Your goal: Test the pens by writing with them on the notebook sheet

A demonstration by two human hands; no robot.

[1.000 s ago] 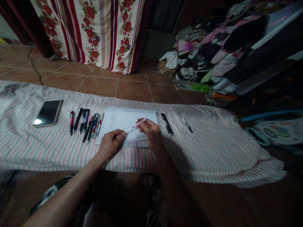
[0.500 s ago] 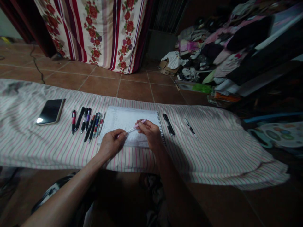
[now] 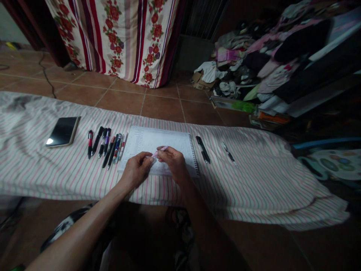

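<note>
A slim pink pen (image 3: 155,154) is pinched between both hands above a spiral notebook (image 3: 163,136). My left hand (image 3: 137,168) is closed on its lower left end, thumb against fingers. Toward the upper right, my right hand (image 3: 174,161) grips the other pink end with its fingertips. Fingers cover parts of the pen, so I cannot tell whether its pieces are fully joined. The notebook lies open on the striped cloth (image 3: 259,180), its page covered with faint print or writing and its spiral on the right.
Left of the notebook lie several pens (image 3: 106,145) in a row, and beyond them a phone (image 3: 62,131). To the right are black pens (image 3: 202,149) and a thin black-and-white pen (image 3: 229,154). A floral curtain (image 3: 129,41) and piled clothes (image 3: 254,64) are beyond the cloth.
My hands have drawn closer together. The thin pale length that showed between the pink parts is no longer visible. The view has shifted slightly.
</note>
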